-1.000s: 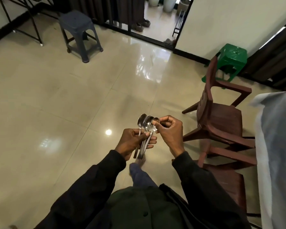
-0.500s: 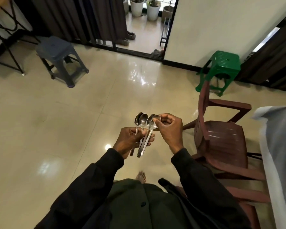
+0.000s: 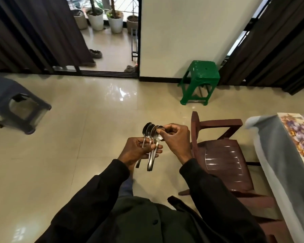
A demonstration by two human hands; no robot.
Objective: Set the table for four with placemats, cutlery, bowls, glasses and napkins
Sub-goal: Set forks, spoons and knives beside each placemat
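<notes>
- A bunch of spoons [image 3: 151,133] is held in the air in front of the torso, at 12 o'clock from the body, over the bare floor; four bowls are counted, fanned out at the top, with the handles pointing down toward the body.
- The left hand [image 3: 135,151] is wrapped round the handles: fingers curled underneath, thumb laid across the top, the bundle clamped about mid-handle.
- The right hand [image 3: 176,137] is curled, with thumb and forefinger pinched on the bowl of the rightmost spoon; the other fingers are tucked and nothing else is carried.
- The table [image 3: 274,163] is seen at 3 to 4 o'clock, covered in grey cloth, with a floral placemat [image 3: 301,139] on it; no cutlery is seen laid there yet.
- A brown chair [image 3: 225,163] stands between the hands and the table, at 3 o'clock of the hands.
- A green stool [image 3: 200,79] is at 1 o'clock and a grey stool [image 3: 16,102] at 9 o'clock, both well apart from the hands.
- Step judged: one spoon is being singled out of the bunch for a place setting.
- Handling judged: the spoons are stiff, light, polished metal, slippery against each other and not fragile.
- The neck or handle is the better hold than the smooth bowl, and the bunch should be kept squeezed so none slides out.
</notes>
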